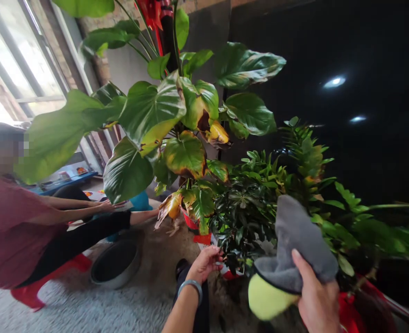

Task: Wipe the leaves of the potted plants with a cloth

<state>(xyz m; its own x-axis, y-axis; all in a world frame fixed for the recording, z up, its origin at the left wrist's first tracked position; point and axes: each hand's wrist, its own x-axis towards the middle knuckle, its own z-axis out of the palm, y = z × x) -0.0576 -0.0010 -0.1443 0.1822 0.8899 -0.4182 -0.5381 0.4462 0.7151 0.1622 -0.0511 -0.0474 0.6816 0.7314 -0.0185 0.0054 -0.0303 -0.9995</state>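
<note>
My right hand (317, 298) is closed around a grey and yellow cleaning cloth (291, 252), held up at the lower right in front of the foliage. My left hand (204, 262), with a grey band on its wrist, reaches to the dark-leaved bushy plant (246, 208) and its fingertips pinch at the low leaves. Above stands a tall plant with big green leaves (152, 111), some of them yellow and brown at the edges. Its red pot (190, 221) shows between the leaves.
A person in a dark red top (13, 231) squats at the left, arms stretched toward the big plant. A grey basin (116, 263) lies on the pale carpet (86, 305). A glossy black wall (364, 92) is behind, a window (13, 69) at the upper left.
</note>
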